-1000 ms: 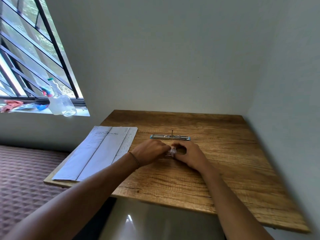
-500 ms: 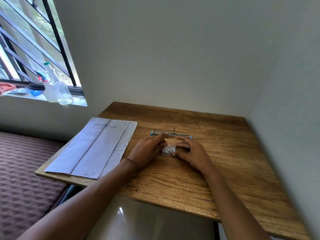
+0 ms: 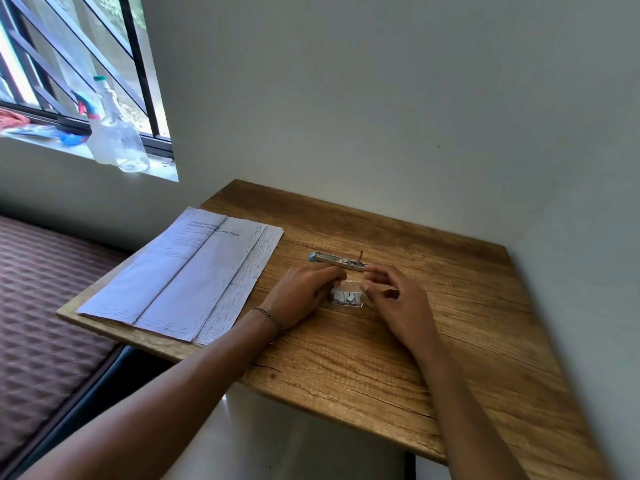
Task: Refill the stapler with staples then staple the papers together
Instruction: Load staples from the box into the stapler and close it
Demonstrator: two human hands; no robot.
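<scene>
A small clear packet of staples (image 3: 347, 297) lies on the wooden table (image 3: 450, 341) between my hands. My left hand (image 3: 300, 293) pinches the packet's upper left edge with curled fingers. My right hand (image 3: 393, 296) pinches its right side between thumb and fingertips. Just behind the hands the stapler (image 3: 336, 260) lies opened out flat, metal with blue ends and a thin pin standing up from it. The stack of printed papers (image 3: 187, 275) lies at the table's left, apart from both hands.
The table stands in a corner, with walls behind it and to its right. A clear spray bottle (image 3: 116, 133) stands on the window sill at the far left. A patterned brown mattress (image 3: 41, 306) lies below the table's left edge.
My hands have drawn slightly apart, and the staple packet now shows flat between them. The view has shifted to the right and the stapler has stayed in place.
</scene>
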